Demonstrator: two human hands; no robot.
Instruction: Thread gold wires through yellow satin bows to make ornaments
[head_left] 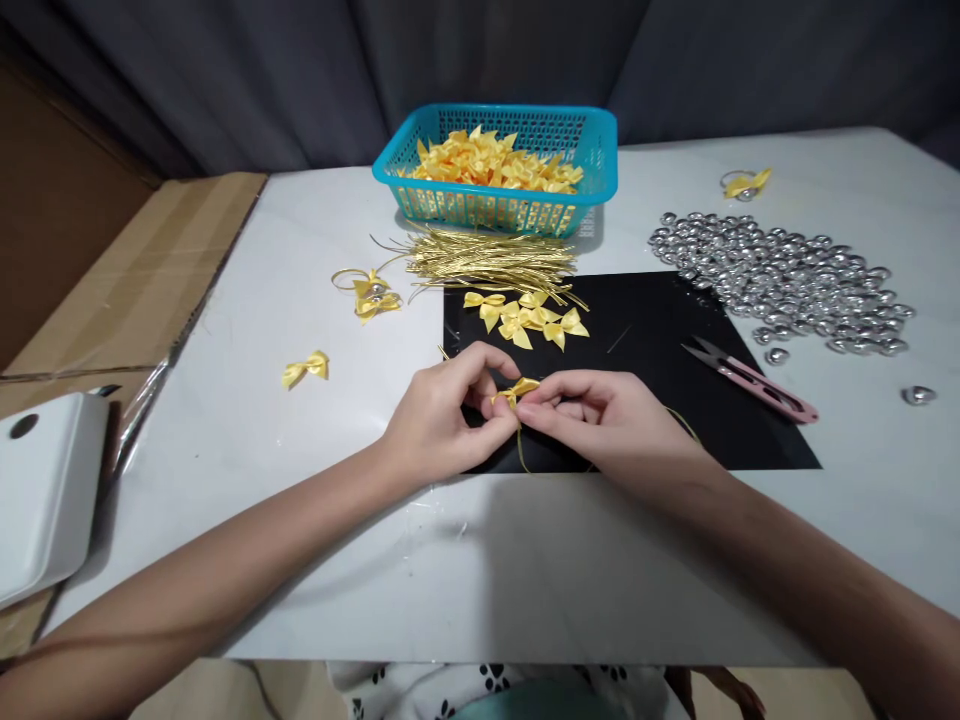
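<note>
My left hand [442,412] and my right hand [600,415] meet over the front edge of a black sheet [645,400], both pinching one small yellow ribbon bow [516,391]. A thin gold cord [520,450] hangs down from the bow and loops out past my right wrist. Fingers of both hands are closed on the bow and cord. Several loose yellow bows [529,318] lie on the sheet just beyond my hands.
A blue basket [600,150] of yellow bows stands at the back, a bundle of gold cords [487,262] before it. Silver beads [787,280] spread at right, pink snips [757,385] nearby. Finished bows [373,295], [306,368], [746,184] lie about. Cardboard [135,270] and a white tray [45,490] sit left.
</note>
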